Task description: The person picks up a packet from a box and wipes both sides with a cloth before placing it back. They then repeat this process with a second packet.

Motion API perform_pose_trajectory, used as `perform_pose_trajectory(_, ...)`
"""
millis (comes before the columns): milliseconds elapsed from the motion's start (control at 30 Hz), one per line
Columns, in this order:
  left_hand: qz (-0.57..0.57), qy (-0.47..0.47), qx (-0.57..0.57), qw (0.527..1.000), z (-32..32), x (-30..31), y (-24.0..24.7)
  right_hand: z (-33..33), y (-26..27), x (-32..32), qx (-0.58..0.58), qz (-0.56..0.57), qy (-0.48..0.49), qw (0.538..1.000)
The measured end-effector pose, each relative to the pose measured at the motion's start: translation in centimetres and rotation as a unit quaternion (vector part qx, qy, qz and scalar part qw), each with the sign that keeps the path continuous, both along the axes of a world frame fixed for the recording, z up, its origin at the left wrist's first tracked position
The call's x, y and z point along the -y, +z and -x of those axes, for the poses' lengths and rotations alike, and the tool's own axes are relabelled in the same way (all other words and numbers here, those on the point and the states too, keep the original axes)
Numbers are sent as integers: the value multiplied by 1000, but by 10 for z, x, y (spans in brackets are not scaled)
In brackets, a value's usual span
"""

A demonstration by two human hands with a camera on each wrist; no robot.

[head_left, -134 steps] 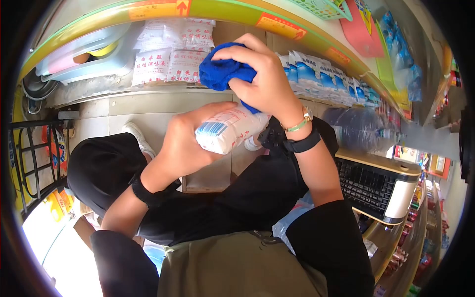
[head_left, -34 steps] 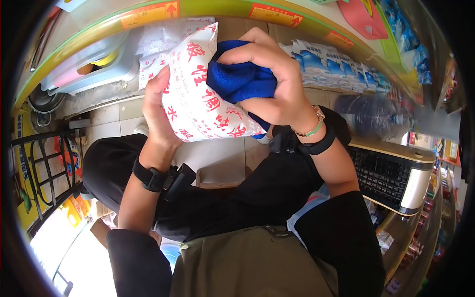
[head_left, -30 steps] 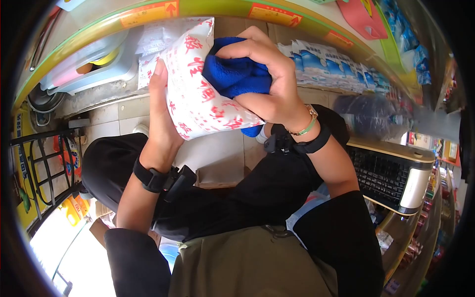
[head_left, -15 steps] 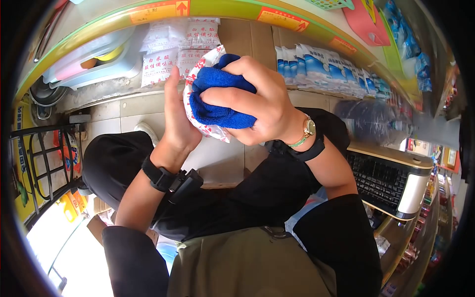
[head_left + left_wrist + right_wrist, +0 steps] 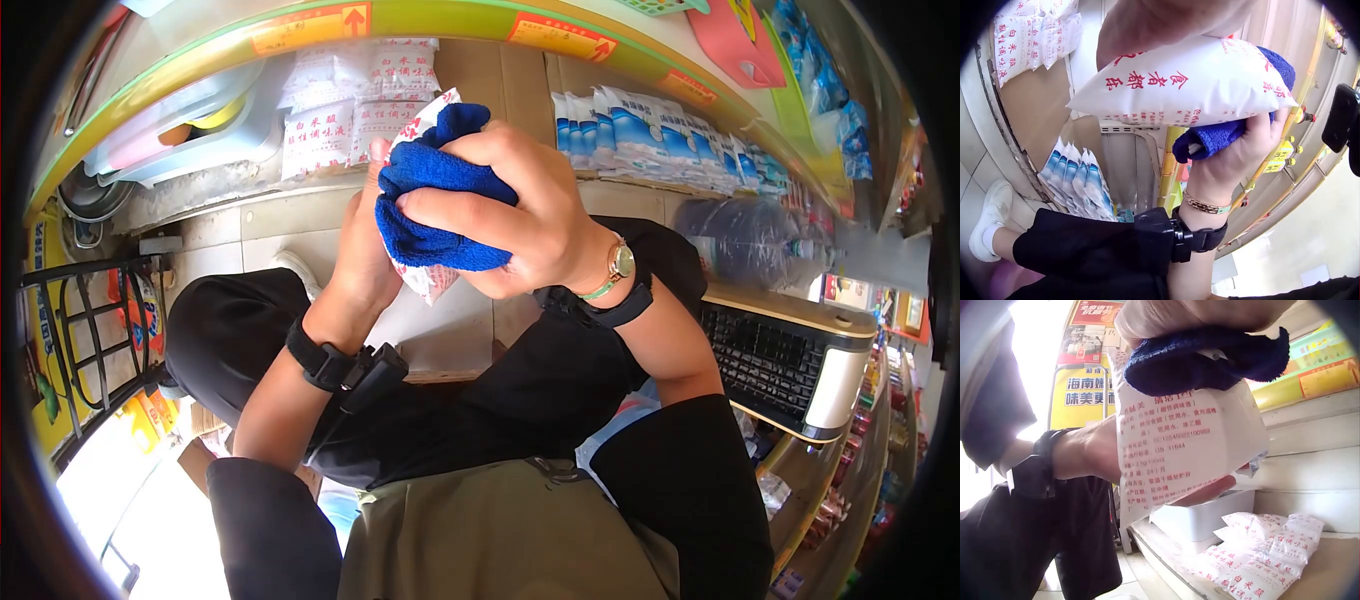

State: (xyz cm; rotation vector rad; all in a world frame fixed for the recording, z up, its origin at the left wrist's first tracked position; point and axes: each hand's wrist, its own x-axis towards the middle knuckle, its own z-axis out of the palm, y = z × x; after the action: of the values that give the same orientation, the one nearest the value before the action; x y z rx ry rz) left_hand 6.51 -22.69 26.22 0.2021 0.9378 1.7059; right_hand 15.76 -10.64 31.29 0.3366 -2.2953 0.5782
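My left hand (image 5: 365, 250) holds a plump white plastic bag of liquid seasoning (image 5: 1166, 81) with red print, raised above my lap. A blue cloth (image 5: 440, 195) is bunched in my right hand (image 5: 535, 215), its fingers curled over it and pressing it on the bag. In the head view the cloth hides most of the bag; only its top and bottom corners show. The left wrist view shows one broad printed side and the cloth wrapped along the far edge. In the right wrist view small red text fills the other side, below the cloth.
Similar bags (image 5: 320, 130) lie stacked on the low shelf ahead, beside pale plastic basins (image 5: 190, 130). Blue-and-white packets (image 5: 650, 130) stand to the right. A large clear bottle (image 5: 755, 240) and a keyboard (image 5: 760, 370) are on the right; a black rack (image 5: 95, 330) is at left.
The bag has turned from its broad printed side facing up to edge-on, and the cloth has moved over it. My left thumb, upright half a second ago, now lies partly behind the cloth.
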Motion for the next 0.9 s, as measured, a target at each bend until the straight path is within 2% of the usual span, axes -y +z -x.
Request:
perform_pose_trajectory(33,0,1,0,1000,2,0,6,0,0,0,0,0,1,1000)
perform_pose_trajectory(67,-87,-33,102,990,4,-1,11,0,0,1,4,-9,4,1000)
perform_pose_trajectory(100,-173,-68,201,962,5,-1,13,0,1,1,8,-19,7,1000)
perform_pose_trajectory(133,-149,-86,216,961,8,2,8,1,0,3,8,-19,6,1000)
perform_pose_trajectory(167,-183,-101,260,943,9,4,4,2,-1,4,3,-17,18,1000)
perform_pose_trajectory(200,-187,-101,257,943,7,4,1,3,0,4,-2,-18,31,999)
perform_pose_trajectory(267,-121,-60,170,976,4,2,-5,2,8,7,19,-6,44,999)
perform_pose_trajectory(300,-123,-61,169,976,4,2,-6,3,10,8,18,6,43,999)
perform_pose_trajectory(367,-205,-104,291,929,8,4,-9,1,14,5,33,1,53,998)
perform_pose_trajectory(400,-173,-94,228,954,8,-1,-17,0,15,4,47,-3,62,997)
perform_pose_trajectory(500,-167,-73,251,951,5,4,1,0,9,6,10,-4,28,1000)
perform_pose_trajectory(533,-222,-63,238,944,0,0,-2,0,8,6,-4,12,19,1000)
perform_pose_trajectory(567,-222,-64,237,944,-3,0,-7,0,8,6,-18,28,10,999)
perform_pose_trajectory(600,-278,-66,296,911,-6,1,-12,-3,11,4,-18,55,12,998)
perform_pose_trajectory(667,-384,-69,408,826,-11,0,-14,-5,19,-1,-25,29,-58,998)
perform_pose_trajectory(700,-365,-88,405,834,-10,0,-12,-5,21,-7,-22,34,-76,996)
perform_pose_trajectory(767,-252,-72,272,926,-8,2,-4,1,18,-19,-47,32,-90,994)
perform_pose_trajectory(800,-233,-77,232,941,-3,2,-8,3,17,-21,-45,55,-92,993)
perform_pose_trajectory(900,-202,-71,227,950,-1,6,1,4,15,-23,-36,101,-91,990)
